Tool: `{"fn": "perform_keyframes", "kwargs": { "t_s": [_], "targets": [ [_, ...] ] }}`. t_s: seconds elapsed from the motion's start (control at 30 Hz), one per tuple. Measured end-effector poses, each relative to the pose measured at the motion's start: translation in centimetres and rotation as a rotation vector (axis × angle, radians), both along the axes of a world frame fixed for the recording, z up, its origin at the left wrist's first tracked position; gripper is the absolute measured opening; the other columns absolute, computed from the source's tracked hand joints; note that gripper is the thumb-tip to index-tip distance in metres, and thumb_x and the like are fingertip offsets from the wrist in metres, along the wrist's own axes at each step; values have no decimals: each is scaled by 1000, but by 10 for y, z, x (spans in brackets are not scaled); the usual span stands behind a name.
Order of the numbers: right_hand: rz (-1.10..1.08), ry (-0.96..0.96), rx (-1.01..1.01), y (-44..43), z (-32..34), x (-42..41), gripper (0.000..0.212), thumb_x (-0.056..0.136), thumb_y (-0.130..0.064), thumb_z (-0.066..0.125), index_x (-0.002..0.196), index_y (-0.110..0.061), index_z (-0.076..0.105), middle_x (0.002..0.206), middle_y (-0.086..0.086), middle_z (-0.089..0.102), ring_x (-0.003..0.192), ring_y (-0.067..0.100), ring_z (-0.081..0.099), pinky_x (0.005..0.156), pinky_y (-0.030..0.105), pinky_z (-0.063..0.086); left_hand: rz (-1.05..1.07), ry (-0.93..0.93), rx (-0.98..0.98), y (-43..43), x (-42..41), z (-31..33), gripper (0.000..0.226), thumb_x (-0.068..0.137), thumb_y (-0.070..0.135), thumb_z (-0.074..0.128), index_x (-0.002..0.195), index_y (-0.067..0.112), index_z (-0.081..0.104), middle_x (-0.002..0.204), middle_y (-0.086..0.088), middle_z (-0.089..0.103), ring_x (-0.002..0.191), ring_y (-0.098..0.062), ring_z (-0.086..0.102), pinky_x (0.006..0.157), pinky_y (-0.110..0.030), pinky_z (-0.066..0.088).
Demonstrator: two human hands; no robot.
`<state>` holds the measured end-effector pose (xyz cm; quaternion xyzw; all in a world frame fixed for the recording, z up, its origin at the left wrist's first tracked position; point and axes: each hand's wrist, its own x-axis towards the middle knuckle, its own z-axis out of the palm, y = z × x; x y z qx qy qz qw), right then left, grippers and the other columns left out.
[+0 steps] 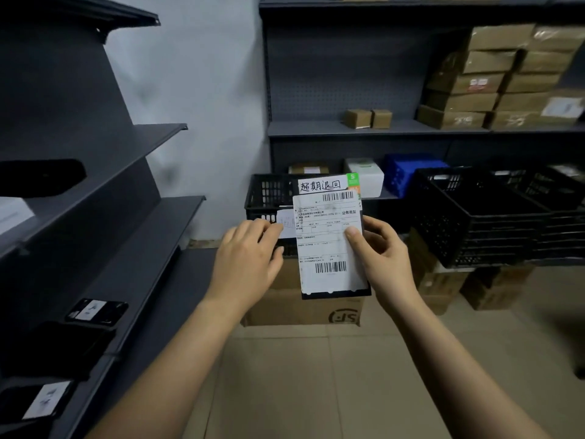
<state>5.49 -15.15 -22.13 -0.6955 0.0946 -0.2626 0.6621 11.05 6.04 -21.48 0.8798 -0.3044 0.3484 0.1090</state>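
Inspector: Parcel [329,245] position?

Technician: The flat black parcel, faced with a white shipping label [327,229], is held upright in the air in front of the black crate [269,191]. It overlaps the right part of that crate's front wall.

Inspector: State of the right hand?

Technician: The right hand [384,258] grips the parcel's right edge. The thumb lies on the label; the other fingers [378,222] curl behind the parcel.

Inspector: State of the left hand?

Technician: The left hand [247,264] pinches a small white slip [286,224] in front of the crate's front wall, fingers curled over it and thumb below. The slip's far end meets the parcel's left edge; whether it adheres there cannot be told.

Inspector: Surroundings?

Technician: A handwritten sign [319,186] stands at the crate's upper right rim. A cardboard box [304,307] sits on the floor beneath the crate. Stacked crates [474,217] stand to the right of the crate. Grey shelves [126,172] carrying dark flat packets [96,312] stand to the left of the crate.
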Motion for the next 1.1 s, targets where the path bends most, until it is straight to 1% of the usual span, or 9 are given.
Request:
{"fn": "perform_keyframes", "kwargs": {
  "t_s": [0.1, 0.17, 0.33, 0.43, 0.57, 0.67, 0.8, 0.93, 1.1],
  "targets": [
    [-12, 12, 22, -26, -8, 24, 32, 87, -32, 71, 116, -27, 61, 106, -3, 70, 97, 11, 68, 88, 38, 57, -13, 3, 22, -27, 28, -6, 30, 81, 18, 72, 110, 11, 64, 99, -5, 62, 91, -27, 59, 77, -39, 46],
    [-20, 20, 35, -41, -14, 44, 31, 86, -33, 72, 115, -28, 61, 106, -3, 70, 97, 11, 68, 87, 37, 57, -25, 10, 29, -42, 49, -11, 30, 81, 17, 73, 109, 10, 64, 98, -6, 63, 89, -27, 59, 76, -39, 47],
    [-41, 65, 42, -68, -32, 107, 29, 86, -35, 71, 113, -32, 60, 105, -4, 70, 96, 12, 68, 87, 40, 57, -47, 30, 25, -70, 117, -27, 31, 80, 16, 72, 109, 10, 65, 99, -5, 63, 87, -26, 59, 74, -38, 48],
    [-55, 79, 35, -82, -38, 159, 27, 86, -36, 71, 110, -36, 60, 105, -5, 70, 96, 11, 68, 87, 42, 57, -56, 38, 10, -83, 174, -34, 30, 81, 17, 71, 109, 10, 64, 99, -5, 62, 89, -27, 59, 76, -39, 48],
    [-80, 82, 27, -98, -39, 244, 33, 85, -37, 72, 116, -30, 61, 106, -4, 70, 97, 11, 68, 88, 43, 57, -74, 43, -5, -102, 263, -38, 30, 81, 17, 72, 110, 10, 65, 99, -6, 63, 89, -27, 59, 75, -39, 49],
    [-87, 96, 28, -110, -36, 311, 37, 85, -39, 72, 119, -29, 60, 109, -4, 70, 99, 12, 68, 88, 43, 57, -77, 66, -10, -112, 332, -38, 30, 81, 16, 72, 109, 11, 65, 98, -5, 63, 88, -26, 59, 74, -38, 48],
    [-119, 99, 23, -125, -37, 392, 30, 85, -40, 72, 112, -34, 62, 106, -5, 71, 98, 12, 69, 87, 45, 57, -75, 78, 18, -120, 414, -40, 30, 79, 16, 73, 108, 11, 66, 97, -5, 63, 87, -27, 59, 74, -39, 48],
    [-117, 125, 37, -137, -45, 457, 30, 85, -39, 72, 113, -32, 62, 104, -6, 71, 95, 11, 69, 86, 43, 58, -70, 99, 36, -129, 477, -46, 29, 80, 16, 73, 107, 10, 66, 95, -5, 63, 87, -26, 60, 74, -39, 48],
    [-67, 174, 62, -160, -71, 531, 35, 83, -42, 74, 114, -32, 63, 105, -2, 72, 98, 16, 69, 86, 47, 57, -60, 136, 48, -150, 541, -67, 27, 81, 16, 71, 107, 11, 65, 96, -5, 63, 87, -25, 59, 75, -38, 48]
  ]
}}
